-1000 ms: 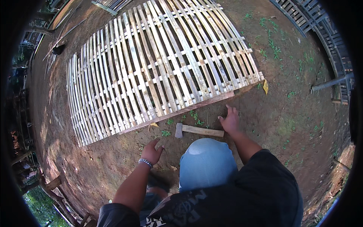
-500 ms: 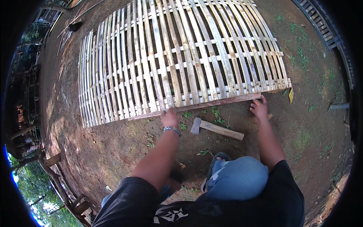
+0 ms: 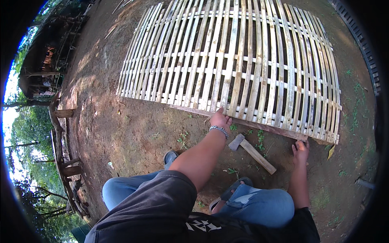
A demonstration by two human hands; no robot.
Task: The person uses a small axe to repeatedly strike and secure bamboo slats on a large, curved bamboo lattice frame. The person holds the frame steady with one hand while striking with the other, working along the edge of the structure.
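A large panel of pale split-bamboo slats (image 3: pixel 243 60) lies in front of me, its slats crossed by several strips. Along its near edge a reddish-brown wooden board (image 3: pixel 275 128) sits partly beneath the slat ends. My left hand (image 3: pixel 219 120), with a chain bracelet at the wrist, is closed on the board and the panel's edge, thumb on top and fingers partly hidden. At the board's right end, my right hand (image 3: pixel 300 151) grips with bent fingers. Between my hands, nearer me, a hatchet (image 3: pixel 255 154) with a grey head and wooden handle lies on the soil.
Bare brown ground (image 3: pixel 137 133) with small green weeds surrounds the panel. A rough wooden rail fence (image 3: pixel 60 137) runs along the left, trees beyond it. A dark slatted structure (image 3: pixel 358 36) stands at the far right. My sandalled foot (image 3: pixel 233 188) is close to the hatchet handle.
My view has turned left, so the panel, board and hatchet appear farther right and lower. Both hands stay at about the same places on the board. More of my left leg shows.
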